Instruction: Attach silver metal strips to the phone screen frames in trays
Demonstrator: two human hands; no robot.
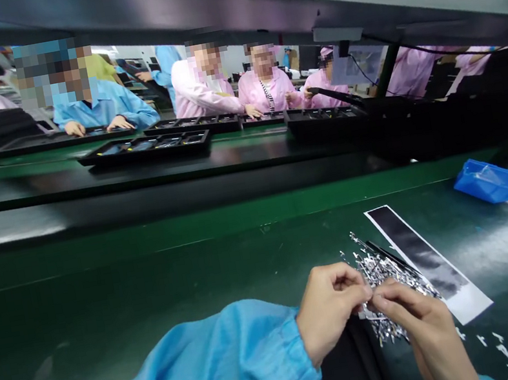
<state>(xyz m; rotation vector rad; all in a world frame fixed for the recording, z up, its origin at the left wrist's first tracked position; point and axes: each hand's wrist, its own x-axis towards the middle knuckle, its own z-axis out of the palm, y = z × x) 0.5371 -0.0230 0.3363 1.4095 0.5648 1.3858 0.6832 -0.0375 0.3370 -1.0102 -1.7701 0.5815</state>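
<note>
A worker's left hand (pixel 330 311) and right hand (pixel 422 324) pinched one small metal part together, fingertips closed on it, above the heap of metal parts (pixel 386 271) at five o'clock; most of the heap appeared unhandled, a black-and-white strip (pixel 426 261) beside it.

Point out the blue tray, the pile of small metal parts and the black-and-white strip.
blue tray (pixel 486 182), head view, its top face.
pile of small metal parts (pixel 380 267), head view, its middle.
black-and-white strip (pixel 417 253), head view, its dark band.
</note>
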